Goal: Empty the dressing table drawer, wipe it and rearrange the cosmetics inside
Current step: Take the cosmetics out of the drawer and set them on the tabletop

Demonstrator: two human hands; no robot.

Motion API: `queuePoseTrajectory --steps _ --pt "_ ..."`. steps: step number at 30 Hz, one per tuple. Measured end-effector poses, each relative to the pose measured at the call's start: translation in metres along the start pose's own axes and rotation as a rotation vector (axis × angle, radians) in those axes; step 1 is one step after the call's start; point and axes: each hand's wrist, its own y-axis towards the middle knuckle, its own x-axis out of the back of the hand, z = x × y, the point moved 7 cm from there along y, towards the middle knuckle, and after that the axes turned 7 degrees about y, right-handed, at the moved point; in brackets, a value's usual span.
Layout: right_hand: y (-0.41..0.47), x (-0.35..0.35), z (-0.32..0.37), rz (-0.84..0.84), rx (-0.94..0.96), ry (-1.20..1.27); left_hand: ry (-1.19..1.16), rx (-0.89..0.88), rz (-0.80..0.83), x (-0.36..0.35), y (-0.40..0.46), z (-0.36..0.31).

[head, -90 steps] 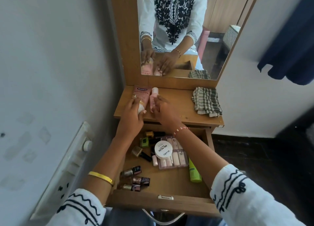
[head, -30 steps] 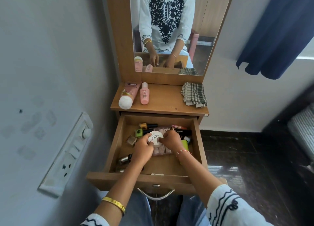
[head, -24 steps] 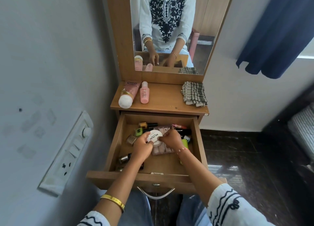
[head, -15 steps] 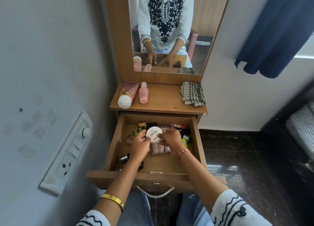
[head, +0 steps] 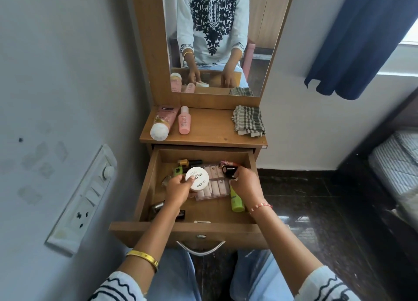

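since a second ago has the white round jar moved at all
Yes. The white jar was lying on the clear nail case; the left hand now holds it lifted, off to that case's left side.

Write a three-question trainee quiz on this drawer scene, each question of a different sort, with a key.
1. True or false: the left hand holds the round white jar.
2. Where does the checked folded cloth lie? A) in the open wooden drawer B) on the wooden dressing tabletop C) on the floor
3. Fill in: the right hand grips a small ____ cosmetic tube.

Key: 1 true; 2 B; 3 black.
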Motion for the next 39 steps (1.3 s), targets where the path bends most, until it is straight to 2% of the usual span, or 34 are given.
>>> queuePoseTrajectory --steps 3,13,17,21,26,31,35,39 --pt "-0.004 -0.008 -0.006 0.063 -0.003 -0.145 -0.01 0.008 -0.001 -0.002 -0.001 0.0" --pt "-0.009 -0.026 -0.016 0.136 -0.062 -0.156 0.013 -0.009 0.004 -0.001 0.0 0.001" --pt "-0.015 -0.023 -0.016 0.234 -0.109 -0.054 0.023 -0.013 0.003 -0.001 0.001 0.003" --pt "-0.014 -0.01 -0.005 0.263 -0.114 0.118 -0.027 -0.003 -0.004 0.001 0.0 0.004" --pt "-0.005 0.007 0.016 0.302 -0.133 0.56 -0.094 -0.028 -0.082 0.008 0.0 0.0" --pt "0.018 0.026 0.046 0.206 -0.08 0.802 -0.242 -0.043 -0.084 0.008 0.003 -0.021" --pt "0.037 0.043 0.064 0.015 -0.009 0.733 -0.288 -0.134 -0.092 0.007 0.012 -0.063" --pt "0.051 0.054 0.083 -0.071 0.076 0.639 -0.243 -0.204 -0.113 0.002 0.03 -0.098"
